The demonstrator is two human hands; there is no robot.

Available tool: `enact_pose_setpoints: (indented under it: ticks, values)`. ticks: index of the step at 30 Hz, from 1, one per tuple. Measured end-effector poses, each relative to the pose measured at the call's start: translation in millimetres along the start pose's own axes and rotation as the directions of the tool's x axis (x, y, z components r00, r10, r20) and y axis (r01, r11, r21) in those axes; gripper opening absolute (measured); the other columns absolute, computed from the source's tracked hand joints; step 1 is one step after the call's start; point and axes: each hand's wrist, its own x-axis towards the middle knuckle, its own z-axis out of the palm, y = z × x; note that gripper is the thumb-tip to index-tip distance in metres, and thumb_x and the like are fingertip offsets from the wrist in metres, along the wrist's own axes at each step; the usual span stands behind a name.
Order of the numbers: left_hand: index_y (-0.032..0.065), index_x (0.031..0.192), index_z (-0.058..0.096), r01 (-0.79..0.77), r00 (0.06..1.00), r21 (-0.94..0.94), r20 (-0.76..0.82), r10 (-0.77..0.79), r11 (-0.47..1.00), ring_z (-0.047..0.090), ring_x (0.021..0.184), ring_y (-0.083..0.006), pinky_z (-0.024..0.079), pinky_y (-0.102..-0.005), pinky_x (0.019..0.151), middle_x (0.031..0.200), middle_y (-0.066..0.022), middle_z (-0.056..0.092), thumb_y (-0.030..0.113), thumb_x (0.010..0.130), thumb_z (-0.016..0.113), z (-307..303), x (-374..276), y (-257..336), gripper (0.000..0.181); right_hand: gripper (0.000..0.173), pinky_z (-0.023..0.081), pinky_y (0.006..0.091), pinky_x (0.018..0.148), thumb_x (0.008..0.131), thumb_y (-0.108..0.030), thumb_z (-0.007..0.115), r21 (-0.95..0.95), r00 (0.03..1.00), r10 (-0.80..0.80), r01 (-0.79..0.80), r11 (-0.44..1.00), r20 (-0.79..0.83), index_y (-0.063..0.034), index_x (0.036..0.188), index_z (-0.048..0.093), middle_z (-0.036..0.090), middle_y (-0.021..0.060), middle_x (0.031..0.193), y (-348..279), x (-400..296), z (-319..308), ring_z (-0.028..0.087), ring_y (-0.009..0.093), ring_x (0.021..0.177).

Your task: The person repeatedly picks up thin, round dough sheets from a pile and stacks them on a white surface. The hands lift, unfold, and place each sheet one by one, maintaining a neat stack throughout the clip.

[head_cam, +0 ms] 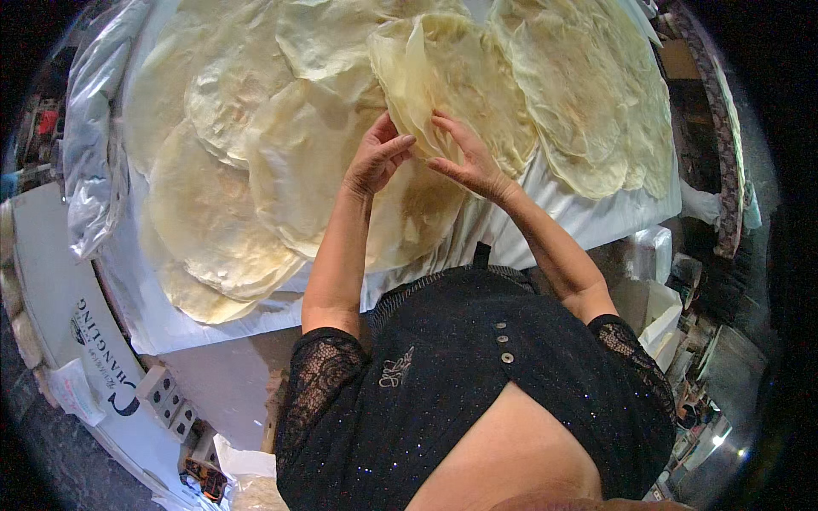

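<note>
Thin, round, pale-yellow flatbread sheets lie in overlapping piles before me. At the edge of one pile, the upper flatbread point(415, 83) is lifted and folded into upright ripples. My left hand point(378, 156) is at its near left edge, with the thumb and curled fingers pinching the rim; part of the grip is hidden. Across the fold, my right hand point(473, 160) has its thumb and fingers spread, the fingertips against the raised layers. Beneath both forearms, another flatbread pile point(307, 172) reaches toward the table's near side.
A silvery plastic sheet point(505, 217) covers the table under the bread. More flatbreads point(575, 96) lie at the right and a stack point(204, 217) at the left. Crumpled plastic film point(96, 140) hangs over the left edge. A printed white carton point(70, 287) and perforated bricks point(166, 396) are lower left.
</note>
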Motion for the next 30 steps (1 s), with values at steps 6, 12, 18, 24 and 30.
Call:
enact_pose_setpoints:
  ticks: [6,12,18,24,30]
  values:
    - [0.0070,0.125,0.050,-0.031,0.999,-0.081,-0.014,0.030,0.996,0.059,0.102,-0.0174,0.049,-0.0321,0.084,0.116,-0.0055,0.059,0.005,0.082,0.061,0,-2,-3,0.044,0.069,0.040,0.0387,0.100,0.074,-0.039,0.073,-0.252,0.997,-0.059,0.045,0.967,-0.046,-0.0026,0.127,0.047,0.048,0.0189,0.132,-10,11,4,0.048,0.032,0.120]
    - [0.0039,0.118,0.053,-0.011,0.943,0.176,-0.327,0.069,0.984,0.059,0.095,-0.0144,0.048,-0.0285,0.081,0.105,-0.0046,0.062,0.003,0.083,0.056,17,4,-16,0.035,0.055,0.044,0.0388,0.095,0.075,-0.014,0.065,-0.350,0.999,-0.031,0.036,0.936,0.021,-0.0055,0.126,0.048,0.054,0.0190,0.124,-27,10,3,0.054,0.034,0.112]
    - [0.0022,0.114,0.054,-0.148,0.916,0.315,-0.314,0.250,0.938,0.063,0.090,-0.0161,0.053,-0.0304,0.075,0.104,-0.0064,0.063,0.002,0.086,0.059,13,13,-40,0.029,0.046,0.051,0.0388,0.078,0.076,-0.005,0.055,-0.419,0.990,0.140,-0.112,0.901,0.035,-0.0049,0.122,0.052,0.063,0.0180,0.103,-32,11,5,0.063,0.033,0.090]
    - [0.0020,0.106,0.059,-0.191,0.963,0.188,-0.153,0.220,0.963,0.061,0.079,-0.0125,0.049,-0.0267,0.069,0.094,-0.0058,0.065,0.002,0.084,0.061,44,21,-7,0.022,0.031,0.051,0.0336,0.077,0.082,-0.001,0.048,0.028,0.993,0.115,-0.115,0.993,-0.022,-0.0039,0.112,0.058,0.065,0.0125,0.095,-20,26,-75,0.064,0.023,0.087]
    - [0.0011,0.108,0.060,-0.287,0.958,0.018,0.017,0.287,0.958,0.059,0.075,-0.0113,0.047,-0.0250,0.065,0.092,-0.0047,0.065,0.001,0.082,0.062,79,17,49,0.025,0.029,0.051,0.0317,0.085,0.084,-0.009,0.060,0.442,0.957,0.225,-0.285,0.851,0.185,0.0025,0.110,0.060,0.066,0.0085,0.101,-81,61,-197,0.064,0.016,0.090]
